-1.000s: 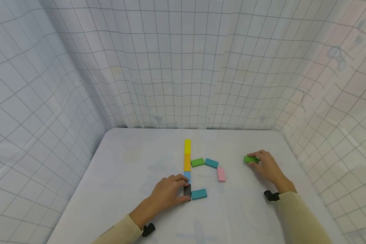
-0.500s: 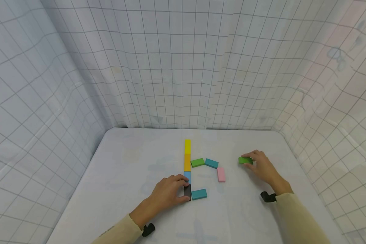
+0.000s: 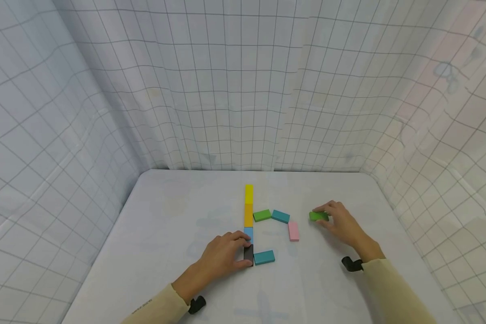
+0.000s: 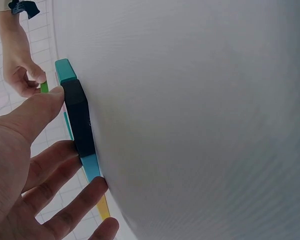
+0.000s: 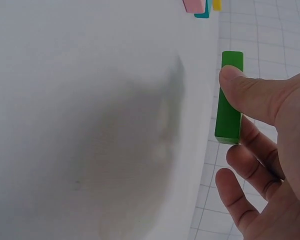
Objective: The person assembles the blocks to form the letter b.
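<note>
My right hand (image 3: pixel 341 225) pinches a green block (image 5: pixel 231 112) between thumb and fingers, above the table to the right of the laid blocks. The left hand (image 3: pixel 222 255) holds a black block (image 3: pixel 248 255) by its two ends, thumb at the near end and index finger at the far end; its other fingers lie along the light blue block (image 4: pixel 91 166). Beyond that, an orange block (image 3: pixel 248 215) and a yellow block (image 3: pixel 249 193) continue the straight row. A teal block (image 3: pixel 264 257) sits at the black block's right side.
Right of the row, a second green block (image 3: pixel 262 215), another teal block (image 3: pixel 281 216) and a pink block (image 3: pixel 293 231) form a curve on the white table (image 3: pixel 178 202). White grid-patterned curtains (image 3: pixel 235 90) enclose the back and both sides.
My right hand has carried its green block leftward and slightly nearer, toward the pink block. The left hand and the blocks on the table keep their places.
</note>
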Tool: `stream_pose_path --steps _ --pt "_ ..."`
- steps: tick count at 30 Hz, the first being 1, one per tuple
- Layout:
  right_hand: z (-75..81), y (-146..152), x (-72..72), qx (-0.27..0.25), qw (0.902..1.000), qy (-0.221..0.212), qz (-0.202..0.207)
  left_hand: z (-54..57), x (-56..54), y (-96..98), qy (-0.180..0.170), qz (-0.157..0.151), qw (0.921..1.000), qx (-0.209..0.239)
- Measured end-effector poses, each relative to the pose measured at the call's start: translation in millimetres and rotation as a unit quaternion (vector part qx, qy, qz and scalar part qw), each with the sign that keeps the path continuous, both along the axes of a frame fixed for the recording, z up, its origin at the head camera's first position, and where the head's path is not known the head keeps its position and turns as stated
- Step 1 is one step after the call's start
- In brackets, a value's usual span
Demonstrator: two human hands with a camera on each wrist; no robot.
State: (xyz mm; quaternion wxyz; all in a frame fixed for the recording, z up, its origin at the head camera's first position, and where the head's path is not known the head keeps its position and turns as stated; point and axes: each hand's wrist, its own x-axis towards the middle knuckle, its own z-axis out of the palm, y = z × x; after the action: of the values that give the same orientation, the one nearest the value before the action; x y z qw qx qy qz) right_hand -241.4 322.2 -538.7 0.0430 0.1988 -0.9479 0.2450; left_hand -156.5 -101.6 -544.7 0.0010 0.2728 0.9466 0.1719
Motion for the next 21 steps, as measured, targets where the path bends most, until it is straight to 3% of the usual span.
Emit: stream_pose_path --steps 21 --pt "3.3 -25 17.1 0.019 0.9991 0.006 0.038 2.1 1.5 1.6 -0.004 0.007 1.0 -0.002"
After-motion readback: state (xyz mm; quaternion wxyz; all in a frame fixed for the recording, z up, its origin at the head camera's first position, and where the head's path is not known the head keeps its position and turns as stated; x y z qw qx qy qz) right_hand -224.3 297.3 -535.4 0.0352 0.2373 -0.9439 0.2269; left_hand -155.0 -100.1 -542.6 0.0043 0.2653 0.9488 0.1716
